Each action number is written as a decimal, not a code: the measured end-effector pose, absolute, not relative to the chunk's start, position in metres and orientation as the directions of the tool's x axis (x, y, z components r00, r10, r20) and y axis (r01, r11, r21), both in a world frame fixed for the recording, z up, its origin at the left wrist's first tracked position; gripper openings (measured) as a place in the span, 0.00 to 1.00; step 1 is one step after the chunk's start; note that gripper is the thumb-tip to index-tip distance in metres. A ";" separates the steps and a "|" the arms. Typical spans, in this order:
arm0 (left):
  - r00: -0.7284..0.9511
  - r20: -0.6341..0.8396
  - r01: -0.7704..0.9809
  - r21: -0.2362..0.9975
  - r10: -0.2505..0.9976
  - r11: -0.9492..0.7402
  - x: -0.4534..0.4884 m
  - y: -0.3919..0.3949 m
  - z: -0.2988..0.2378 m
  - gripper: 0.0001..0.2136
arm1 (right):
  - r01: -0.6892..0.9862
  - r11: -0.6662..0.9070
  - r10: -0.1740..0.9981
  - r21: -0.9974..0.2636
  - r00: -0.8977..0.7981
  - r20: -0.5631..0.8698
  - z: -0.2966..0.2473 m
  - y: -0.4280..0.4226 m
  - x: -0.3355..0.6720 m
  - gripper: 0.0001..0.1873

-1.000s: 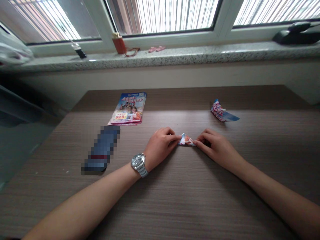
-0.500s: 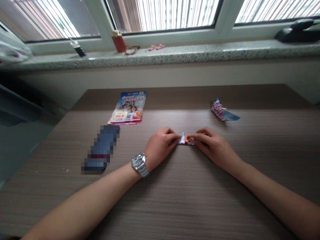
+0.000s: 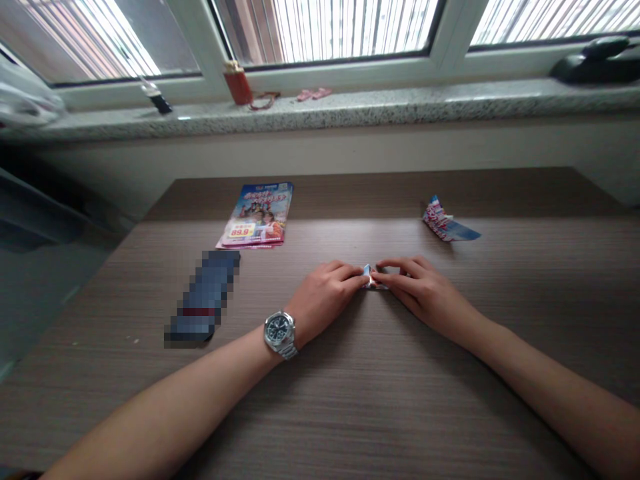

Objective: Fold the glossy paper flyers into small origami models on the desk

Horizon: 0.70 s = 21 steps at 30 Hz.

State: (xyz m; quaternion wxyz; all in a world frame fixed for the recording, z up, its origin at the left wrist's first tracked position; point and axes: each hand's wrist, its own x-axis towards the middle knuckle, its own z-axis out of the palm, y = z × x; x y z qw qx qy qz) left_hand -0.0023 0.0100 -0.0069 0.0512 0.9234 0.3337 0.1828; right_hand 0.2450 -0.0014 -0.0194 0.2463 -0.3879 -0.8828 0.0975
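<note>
A small folded piece of colourful printed paper (image 3: 371, 277) lies on the brown wooden table (image 3: 350, 373), mostly covered by fingers. My left hand (image 3: 325, 300), with a silver wristwatch, pinches its left end with curled fingers. My right hand (image 3: 417, 287) presses and pinches its right end, fingertips nearly meeting those of the left. Only a sliver of the paper shows between the two hands.
A stack of printed flyers (image 3: 257, 215) lies at the back left. A blurred dark object (image 3: 204, 298) rests left of my left arm. Another folded paper piece (image 3: 447, 224) sits at the back right. The granite window sill (image 3: 350, 110) holds a red cup and small items.
My right hand has slid left over the paper, closing the gap to my left hand. The visible paper has shrunk from a small triangle to a sliver.
</note>
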 end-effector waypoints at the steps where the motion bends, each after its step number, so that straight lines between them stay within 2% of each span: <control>1: 0.726 0.305 0.591 0.182 0.616 -0.786 -0.003 0.009 -0.005 0.13 | 0.636 0.679 0.734 -0.368 -0.575 0.360 -0.020 -0.001 0.245 0.18; 4: 0.738 0.320 0.593 0.116 0.595 -0.797 -0.003 0.006 -0.003 0.13 | 0.629 0.673 0.740 -0.390 -0.566 0.363 -0.020 -0.001 0.246 0.18; 8: 0.738 0.307 0.605 0.093 0.601 -0.791 -0.003 0.008 -0.004 0.12 | 0.618 0.671 0.741 -0.410 -0.567 0.359 -0.020 -0.001 0.247 0.18; 21: 0.772 0.280 0.564 0.111 0.570 -0.818 -0.007 0.015 -0.003 0.13 | 0.605 0.671 0.741 -0.428 -0.566 0.361 -0.017 -0.002 0.247 0.17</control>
